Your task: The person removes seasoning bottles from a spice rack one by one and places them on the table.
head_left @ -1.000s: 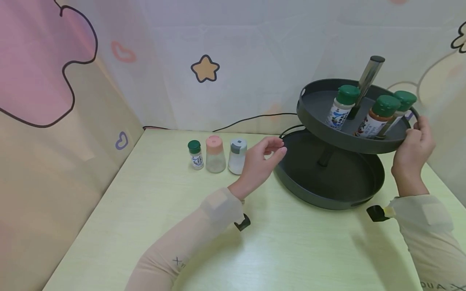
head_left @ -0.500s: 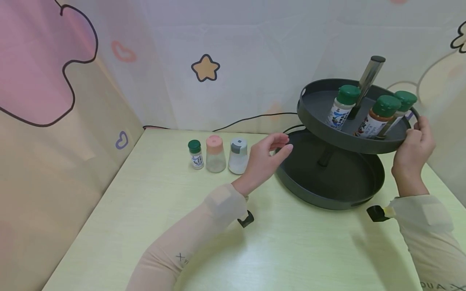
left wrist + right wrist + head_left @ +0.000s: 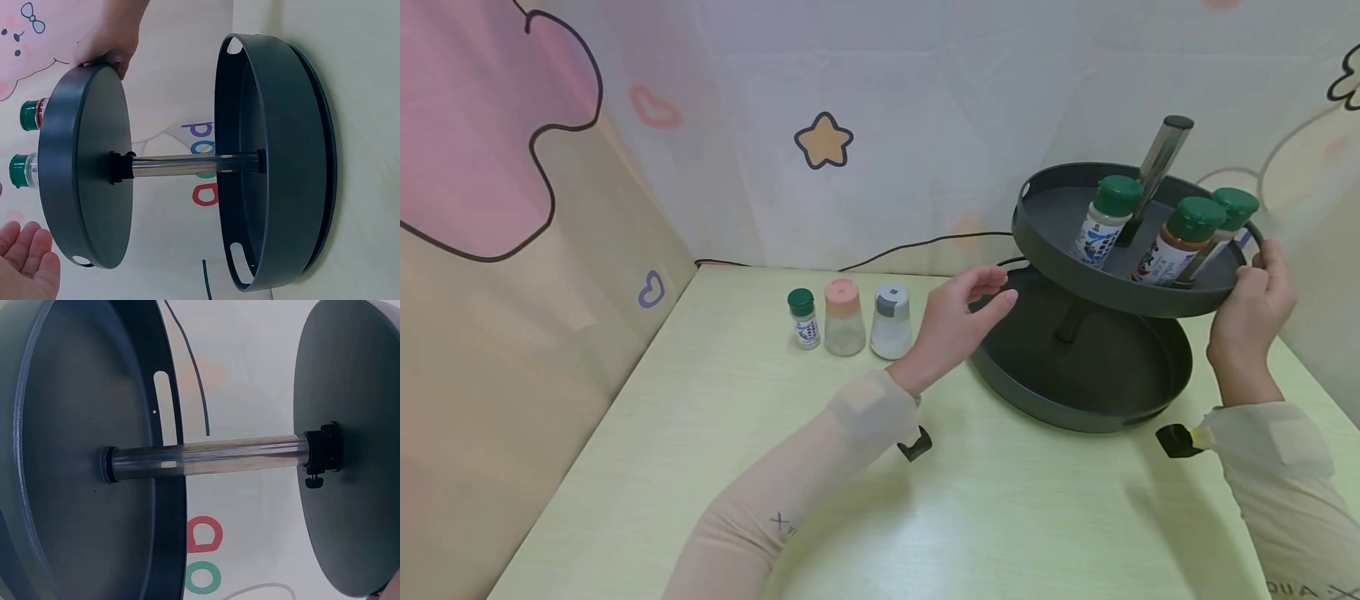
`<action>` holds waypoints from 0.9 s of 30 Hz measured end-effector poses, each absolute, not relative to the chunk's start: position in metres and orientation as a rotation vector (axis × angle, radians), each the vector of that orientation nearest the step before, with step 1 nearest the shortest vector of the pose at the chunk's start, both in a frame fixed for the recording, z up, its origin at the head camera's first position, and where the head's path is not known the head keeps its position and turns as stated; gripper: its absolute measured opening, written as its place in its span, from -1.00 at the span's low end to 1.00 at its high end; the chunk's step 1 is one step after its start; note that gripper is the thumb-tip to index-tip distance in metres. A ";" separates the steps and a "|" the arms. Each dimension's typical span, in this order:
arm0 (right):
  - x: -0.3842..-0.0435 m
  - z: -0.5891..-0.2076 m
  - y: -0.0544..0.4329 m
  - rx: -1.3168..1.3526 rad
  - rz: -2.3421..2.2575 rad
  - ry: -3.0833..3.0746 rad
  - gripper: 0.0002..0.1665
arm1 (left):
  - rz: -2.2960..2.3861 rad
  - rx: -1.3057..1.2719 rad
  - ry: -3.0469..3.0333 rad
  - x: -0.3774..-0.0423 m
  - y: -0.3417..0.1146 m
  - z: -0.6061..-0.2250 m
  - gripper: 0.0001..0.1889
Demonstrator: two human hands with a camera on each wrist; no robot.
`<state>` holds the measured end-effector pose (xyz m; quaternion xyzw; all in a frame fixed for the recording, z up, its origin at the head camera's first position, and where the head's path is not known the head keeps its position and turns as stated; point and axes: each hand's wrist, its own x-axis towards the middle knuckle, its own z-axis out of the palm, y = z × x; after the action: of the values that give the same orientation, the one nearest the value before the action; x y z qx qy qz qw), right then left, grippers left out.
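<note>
My right hand (image 3: 1253, 321) grips the right rim of the upper tray (image 3: 1120, 293) of a dark grey two-tier round rack. In this tray, around the metal pole (image 3: 1161, 158), stand three green-capped seasoning bottles: one with pale contents (image 3: 1099, 233), one reddish (image 3: 1168, 252), and one partly hidden behind it (image 3: 1228, 212). My left hand (image 3: 958, 321), fingers loosely bent and holding nothing, is at the rack's left side, overlapping the rim of the lower tray (image 3: 1045, 402). In the left wrist view, its fingers (image 3: 39, 244) show beside the upper tray's edge.
On the table to the left stand a small green-capped bottle (image 3: 805, 325), a pink-topped glass shaker (image 3: 844, 325) and a grey-and-white-topped shaker (image 3: 891, 325) with white contents. A black cable (image 3: 925, 243) runs along the patterned backdrop (image 3: 925, 125).
My left hand has moved rightward and slightly up, toward the gap between the trays, uncovering the grey-and-white-topped shaker. The right hand, trays and bottles stay as they were.
</note>
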<state>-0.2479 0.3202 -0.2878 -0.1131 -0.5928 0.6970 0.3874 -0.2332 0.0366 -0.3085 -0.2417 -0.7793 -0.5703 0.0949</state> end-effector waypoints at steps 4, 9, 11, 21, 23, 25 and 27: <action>-0.248 -0.288 0.320 -0.297 1.764 -1.512 -0.66 | -1.672 -0.721 -2.328 -0.233 0.039 -0.304 -0.62; -0.249 -0.289 0.321 -0.290 1.754 -1.516 -0.66 | -1.638 -0.734 -2.359 -0.235 0.043 -0.298 -0.60; -0.249 -0.289 0.321 -0.282 1.755 -1.514 -0.66 | -1.621 -0.736 -2.378 -0.236 0.044 -0.296 -0.59; -0.249 -0.290 0.321 -0.286 1.740 -1.514 -0.65 | -1.598 -0.726 -2.416 -0.240 0.050 -0.289 -0.56; -0.249 -0.290 0.321 -0.287 1.740 -1.517 -0.66 | -1.594 -0.716 -2.427 -0.241 0.051 -0.288 -0.55; -0.249 -0.290 0.321 -0.288 1.736 -1.523 -0.66 | -1.588 -0.708 -2.435 -0.242 0.052 -0.287 -0.55; -0.249 -0.290 0.321 -0.288 1.732 -1.529 -0.66 | -1.569 -0.705 -2.443 -0.243 0.054 -0.286 -0.55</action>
<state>-0.2491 0.3207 -0.2899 -0.1136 -0.6032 0.6833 0.3953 -0.2428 0.0539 -0.2862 -0.2354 -0.8153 -0.5235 0.0768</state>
